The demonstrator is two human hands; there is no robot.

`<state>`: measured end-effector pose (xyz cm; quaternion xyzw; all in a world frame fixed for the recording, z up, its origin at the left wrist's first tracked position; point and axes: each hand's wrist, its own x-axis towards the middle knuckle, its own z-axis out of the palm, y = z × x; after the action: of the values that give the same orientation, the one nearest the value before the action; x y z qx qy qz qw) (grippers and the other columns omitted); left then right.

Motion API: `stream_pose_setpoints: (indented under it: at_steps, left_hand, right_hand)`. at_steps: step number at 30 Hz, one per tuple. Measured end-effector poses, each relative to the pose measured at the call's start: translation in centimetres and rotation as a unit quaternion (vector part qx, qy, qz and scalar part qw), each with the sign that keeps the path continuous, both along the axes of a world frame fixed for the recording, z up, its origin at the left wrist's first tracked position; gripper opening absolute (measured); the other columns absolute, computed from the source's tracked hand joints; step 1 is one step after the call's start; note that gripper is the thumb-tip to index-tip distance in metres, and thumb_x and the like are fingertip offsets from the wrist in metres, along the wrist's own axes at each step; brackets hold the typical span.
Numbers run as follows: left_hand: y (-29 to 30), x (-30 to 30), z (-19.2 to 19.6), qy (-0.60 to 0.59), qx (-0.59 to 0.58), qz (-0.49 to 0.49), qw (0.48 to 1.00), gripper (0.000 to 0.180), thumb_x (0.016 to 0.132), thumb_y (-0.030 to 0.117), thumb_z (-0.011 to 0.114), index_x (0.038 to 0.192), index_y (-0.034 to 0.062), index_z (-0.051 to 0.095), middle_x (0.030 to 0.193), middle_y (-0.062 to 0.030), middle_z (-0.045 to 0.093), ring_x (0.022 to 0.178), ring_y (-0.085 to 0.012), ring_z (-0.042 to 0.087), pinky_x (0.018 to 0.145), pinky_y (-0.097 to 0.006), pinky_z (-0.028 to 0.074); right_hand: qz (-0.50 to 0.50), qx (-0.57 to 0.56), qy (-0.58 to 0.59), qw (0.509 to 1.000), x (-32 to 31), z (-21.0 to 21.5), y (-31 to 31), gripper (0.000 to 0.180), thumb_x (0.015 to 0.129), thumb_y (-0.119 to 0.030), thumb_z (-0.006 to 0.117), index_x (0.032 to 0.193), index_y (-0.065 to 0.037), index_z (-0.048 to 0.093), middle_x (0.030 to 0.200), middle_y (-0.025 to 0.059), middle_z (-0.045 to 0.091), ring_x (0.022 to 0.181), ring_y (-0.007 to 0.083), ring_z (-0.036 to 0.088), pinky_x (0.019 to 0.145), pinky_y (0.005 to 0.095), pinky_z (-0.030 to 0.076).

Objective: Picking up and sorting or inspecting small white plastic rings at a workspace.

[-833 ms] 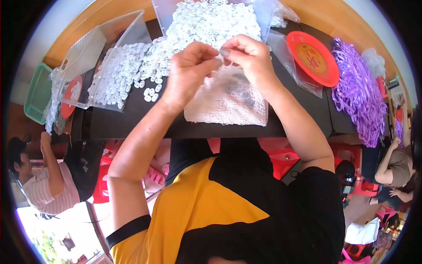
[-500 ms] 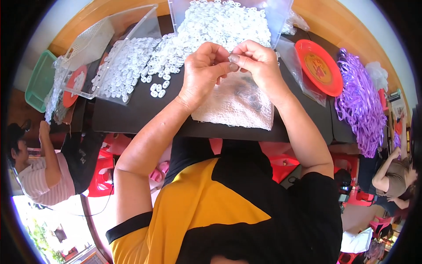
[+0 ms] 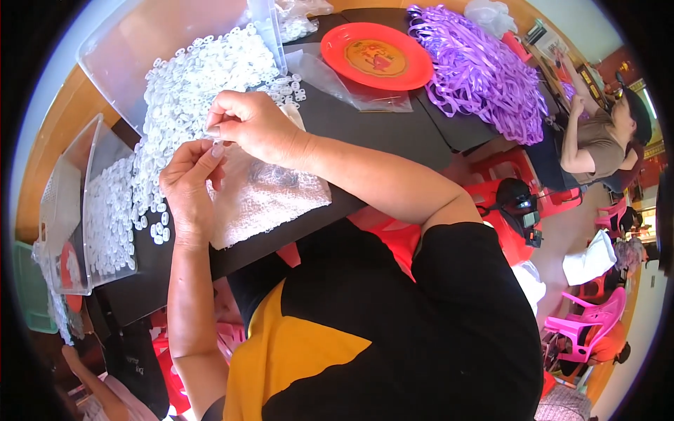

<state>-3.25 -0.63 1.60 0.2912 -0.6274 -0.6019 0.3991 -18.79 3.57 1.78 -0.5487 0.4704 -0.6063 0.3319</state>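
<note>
Both my hands meet above a pale textured cloth [image 3: 263, 210] on the dark table. My left hand [image 3: 188, 184] has its thumb and forefinger pinched. Just above it, my right hand [image 3: 261, 128] is pinched too, its fingertips almost touching the left ones. A tiny whitish bit shows between the fingertips, too small to name. Behind the hands spreads a heap of small white plastic pieces [image 3: 203, 74], oval with holes, spilling from a large clear tub [image 3: 126, 52]. A few loose pieces lie beside my left wrist.
To the left stands a clear bin [image 3: 88, 210] with more white pieces. A red plate [image 3: 379, 52] and a clear plastic bag [image 3: 326, 81] lie at the back, beside a pile of purple ribbons [image 3: 477, 70]. Other people sit at both sides; red stools [image 3: 502, 168] stand at the right.
The view has swung to the right, so the table and my hands now appear farther left. My hands stay pinched close together, the right one now higher than the left.
</note>
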Motion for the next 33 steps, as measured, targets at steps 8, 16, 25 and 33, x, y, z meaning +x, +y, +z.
stream_pose_setpoints:
  at_steps: [8, 16, 25, 33]
  left_hand:
    - [0.2, 0.5, -0.8, 0.093, 0.115, 0.007, 0.989, 0.007, 0.088, 0.005, 0.064, 0.092, -0.0005, 0.062, 0.072, -0.0046, 0.059, 0.054, -0.0106, 0.050, 0.050, -0.022, 0.037]
    - [0.8, 0.0, -0.4, 0.144, 0.145, 0.011, 0.979, 0.005, 0.087, 0.002, 0.064, 0.086, -0.0024, 0.062, 0.072, -0.0066, 0.063, 0.056, -0.0110, 0.054, 0.050, -0.024, 0.041]
    - [0.5, 0.7, -0.3, 0.120, 0.151, 0.003, 0.981, 0.014, 0.093, 0.011, 0.058, 0.093, -0.0025, 0.062, 0.078, -0.0078, 0.062, 0.062, -0.0124, 0.056, 0.053, -0.025, 0.043]
    - [0.6, 0.7, -0.3, 0.094, 0.118, 0.005, 0.988, 0.013, 0.092, 0.010, 0.061, 0.094, -0.0023, 0.062, 0.076, -0.0067, 0.062, 0.061, -0.0115, 0.055, 0.054, -0.024, 0.043]
  right_hand:
    - [-0.077, -0.119, 0.070, 0.987, 1.4, -1.2, -0.2, 0.004, 0.088, -0.001, 0.062, 0.091, -0.001, 0.059, 0.079, 0.0015, 0.062, 0.075, 0.0066, 0.056, 0.067, 0.0226, 0.046]
    - [-0.076, -0.106, -0.008, 0.991, 1.6, -1.6, -0.1, 0.005, 0.086, 0.002, 0.062, 0.090, -0.001, 0.060, 0.080, 0.0011, 0.063, 0.074, 0.0062, 0.057, 0.066, 0.0216, 0.047]
    - [-0.054, -0.074, 0.006, 0.996, 2.1, -1.0, 0.3, 0.006, 0.089, 0.000, 0.061, 0.095, 0.000, 0.060, 0.085, 0.0027, 0.065, 0.077, 0.0073, 0.060, 0.071, 0.0216, 0.049]
    - [-0.066, -0.074, 0.019, 0.995, 2.5, -0.5, 0.7, 0.005, 0.090, -0.002, 0.062, 0.094, 0.000, 0.061, 0.085, 0.0031, 0.065, 0.078, 0.0083, 0.060, 0.072, 0.0227, 0.050]
